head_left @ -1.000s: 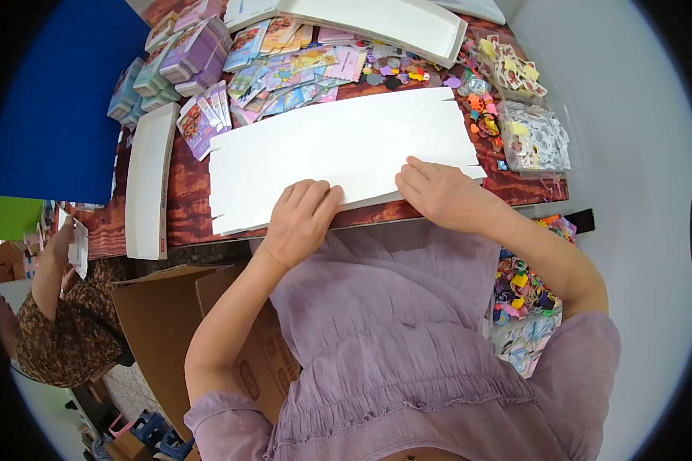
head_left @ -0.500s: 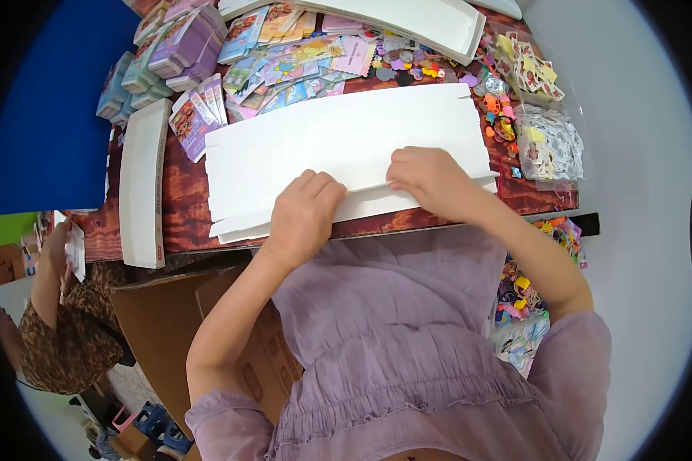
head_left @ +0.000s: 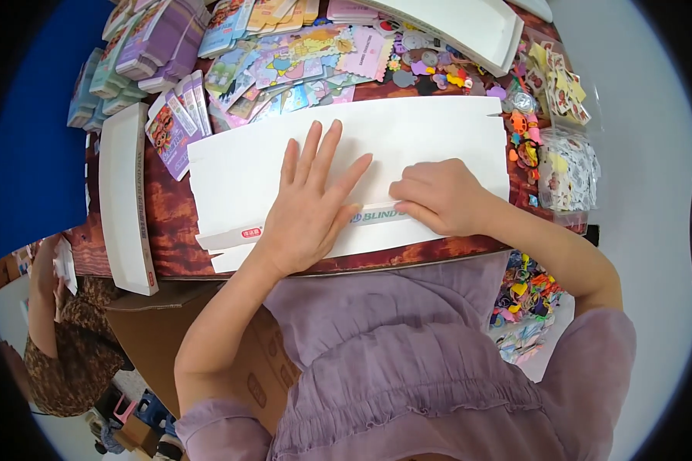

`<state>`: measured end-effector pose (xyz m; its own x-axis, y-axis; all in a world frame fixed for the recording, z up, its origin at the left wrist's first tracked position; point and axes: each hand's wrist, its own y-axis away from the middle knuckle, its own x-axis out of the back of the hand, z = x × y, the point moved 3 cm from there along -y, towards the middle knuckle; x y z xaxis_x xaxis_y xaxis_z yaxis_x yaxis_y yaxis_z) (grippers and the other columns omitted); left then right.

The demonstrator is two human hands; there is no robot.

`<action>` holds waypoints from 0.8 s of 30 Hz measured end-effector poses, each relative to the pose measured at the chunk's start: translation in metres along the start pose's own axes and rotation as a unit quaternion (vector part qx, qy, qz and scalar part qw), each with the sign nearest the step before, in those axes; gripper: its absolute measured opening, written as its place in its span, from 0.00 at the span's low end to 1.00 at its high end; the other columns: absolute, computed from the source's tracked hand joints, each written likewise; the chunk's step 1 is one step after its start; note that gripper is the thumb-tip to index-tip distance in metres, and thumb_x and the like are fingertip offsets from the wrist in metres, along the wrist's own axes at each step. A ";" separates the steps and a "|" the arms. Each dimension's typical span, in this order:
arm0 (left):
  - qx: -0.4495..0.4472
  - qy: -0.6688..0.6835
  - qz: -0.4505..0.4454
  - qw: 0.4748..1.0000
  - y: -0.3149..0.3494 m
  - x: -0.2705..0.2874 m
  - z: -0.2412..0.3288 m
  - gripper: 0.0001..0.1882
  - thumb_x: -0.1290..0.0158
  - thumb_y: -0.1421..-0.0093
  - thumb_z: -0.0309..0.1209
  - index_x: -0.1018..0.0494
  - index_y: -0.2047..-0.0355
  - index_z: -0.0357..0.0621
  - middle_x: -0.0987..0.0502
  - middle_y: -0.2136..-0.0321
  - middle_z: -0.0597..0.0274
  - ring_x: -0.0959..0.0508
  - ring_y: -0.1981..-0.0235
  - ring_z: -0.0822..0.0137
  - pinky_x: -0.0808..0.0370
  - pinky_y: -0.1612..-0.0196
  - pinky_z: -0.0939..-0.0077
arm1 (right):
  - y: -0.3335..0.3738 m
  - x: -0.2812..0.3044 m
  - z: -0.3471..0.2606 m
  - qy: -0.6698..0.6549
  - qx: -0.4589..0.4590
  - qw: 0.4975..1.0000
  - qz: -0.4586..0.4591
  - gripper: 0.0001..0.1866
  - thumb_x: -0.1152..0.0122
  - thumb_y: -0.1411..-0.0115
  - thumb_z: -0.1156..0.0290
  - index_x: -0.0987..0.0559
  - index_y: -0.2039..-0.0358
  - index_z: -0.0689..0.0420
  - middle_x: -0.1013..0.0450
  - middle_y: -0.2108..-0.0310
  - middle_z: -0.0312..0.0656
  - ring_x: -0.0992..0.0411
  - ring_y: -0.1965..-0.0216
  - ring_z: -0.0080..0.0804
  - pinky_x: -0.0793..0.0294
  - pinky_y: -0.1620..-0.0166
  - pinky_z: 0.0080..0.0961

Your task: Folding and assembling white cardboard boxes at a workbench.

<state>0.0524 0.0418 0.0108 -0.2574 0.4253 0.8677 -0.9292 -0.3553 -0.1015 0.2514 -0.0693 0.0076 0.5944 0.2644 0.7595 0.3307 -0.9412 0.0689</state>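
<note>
A flat white cardboard box blank [head_left: 407,127] lies in front of me near the table's edge. Along its near side a long flap is folded up and over, showing a printed outer face, with a narrow white strip below it. My left hand [head_left: 304,203] rests on the blank with fingers spread, its palm and thumb over the folded flap. To its right, my right hand [head_left: 442,196] is closed, fingers curled, thumb and knuckles pressing at the fold line; the flap's edge seems to lie under or between those fingers.
A folded white tray [head_left: 123,200] stands at left, another white tray [head_left: 469,31] at the back. Behind the blank lie stacked card packs [head_left: 158,42], loose cards [head_left: 284,65] and colourful trinkets [head_left: 430,69]. Clear bags [head_left: 569,169] sit at right. A co-worker's arm [head_left: 44,307] shows far left.
My left hand has opened from a curled grip and spread flat on the blank. The near flap has turned over, so its printed side shows. My right hand stays curled at the fold.
</note>
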 end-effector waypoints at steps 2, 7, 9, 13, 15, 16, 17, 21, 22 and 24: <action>0.018 0.000 -0.026 0.999 -0.005 -0.002 -0.001 0.32 0.47 0.33 0.35 0.39 0.29 0.54 0.54 0.24 0.43 0.56 0.24 0.40 0.61 0.25 0.43 | 0.003 0.005 0.007 0.077 -0.035 0.990 0.109 0.14 0.39 0.40 0.70 0.20 0.53 0.57 0.22 0.55 0.44 0.23 0.55 0.44 0.24 0.56 0.37; -0.002 -0.081 -0.100 0.992 -0.009 -0.009 0.005 0.34 0.50 0.31 0.34 0.45 0.26 0.53 0.55 0.25 0.39 0.58 0.23 0.40 0.64 0.26 0.35 | -0.010 -0.002 0.001 0.227 0.013 0.950 0.215 0.26 0.44 0.42 0.77 0.25 0.41 0.59 0.31 0.39 0.50 0.33 0.38 0.51 0.33 0.39 0.44; 0.005 -0.068 -0.090 0.994 -0.010 -0.013 0.005 0.34 0.51 0.31 0.34 0.45 0.26 0.49 0.55 0.25 0.38 0.57 0.23 0.39 0.64 0.27 0.34 | -0.013 0.000 0.002 0.227 -0.014 0.952 0.204 0.30 0.45 0.42 0.79 0.28 0.37 0.59 0.35 0.34 0.52 0.37 0.33 0.52 0.38 0.34 0.47; 0.046 -0.068 -0.036 0.996 -0.039 -0.039 0.033 0.33 0.52 0.31 0.36 0.43 0.30 0.34 0.51 0.27 0.32 0.54 0.25 0.37 0.61 0.29 0.28 | -0.017 -0.011 0.007 0.200 -0.027 0.957 0.207 0.32 0.45 0.42 0.79 0.31 0.35 0.60 0.38 0.32 0.53 0.41 0.31 0.53 0.43 0.32 0.48; 0.064 -0.062 0.006 0.996 -0.044 -0.048 0.036 0.33 0.53 0.31 0.36 0.44 0.30 0.32 0.52 0.27 0.31 0.54 0.25 0.36 0.61 0.29 0.28 | -0.017 -0.009 0.006 0.169 -0.036 0.957 0.233 0.32 0.45 0.42 0.79 0.31 0.34 0.59 0.38 0.32 0.52 0.41 0.31 0.53 0.42 0.32 0.48; 0.081 -0.053 0.042 0.994 -0.043 -0.051 0.035 0.33 0.55 0.31 0.36 0.45 0.30 0.29 0.52 0.28 0.29 0.55 0.24 0.36 0.61 0.29 0.28 | -0.018 -0.008 0.005 0.176 -0.040 0.955 0.233 0.32 0.45 0.42 0.78 0.31 0.35 0.59 0.37 0.32 0.52 0.41 0.31 0.53 0.42 0.32 0.48; 0.086 -0.051 0.041 0.994 -0.041 -0.053 0.032 0.33 0.55 0.31 0.36 0.45 0.30 0.29 0.52 0.28 0.29 0.55 0.24 0.36 0.61 0.29 0.28 | -0.019 -0.009 0.003 0.182 -0.043 0.954 0.233 0.31 0.45 0.42 0.77 0.30 0.35 0.58 0.37 0.32 0.52 0.41 0.31 0.53 0.42 0.32 0.48; 0.066 -0.059 0.041 0.995 -0.045 -0.052 0.030 0.33 0.56 0.34 0.32 0.45 0.30 0.29 0.53 0.27 0.30 0.57 0.24 0.35 0.65 0.28 0.29 | -0.035 -0.019 -0.010 0.205 -0.014 0.941 0.269 0.29 0.45 0.41 0.75 0.28 0.37 0.57 0.37 0.32 0.52 0.40 0.31 0.53 0.41 0.32 0.47; 0.062 -0.046 0.038 0.996 -0.045 -0.051 0.030 0.34 0.55 0.35 0.30 0.44 0.31 0.29 0.53 0.27 0.31 0.57 0.24 0.35 0.66 0.27 0.31 | -0.037 -0.019 -0.009 0.194 0.004 0.947 0.256 0.28 0.45 0.40 0.74 0.27 0.37 0.58 0.37 0.32 0.51 0.40 0.31 0.52 0.41 0.32 0.46; 0.065 -0.040 0.031 0.997 -0.043 -0.049 0.029 0.34 0.54 0.36 0.29 0.44 0.31 0.29 0.53 0.27 0.31 0.57 0.24 0.34 0.66 0.27 0.32 | -0.040 -0.018 -0.008 0.175 0.028 0.953 0.245 0.27 0.45 0.40 0.74 0.26 0.38 0.58 0.36 0.33 0.51 0.40 0.31 0.52 0.40 0.32 0.45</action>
<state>0.1125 0.0116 -0.0131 -0.2859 0.3328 0.8986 -0.8690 -0.4854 -0.0967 0.2211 -0.0382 -0.0038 0.4092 -0.2997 0.8618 0.1213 -0.9182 -0.3770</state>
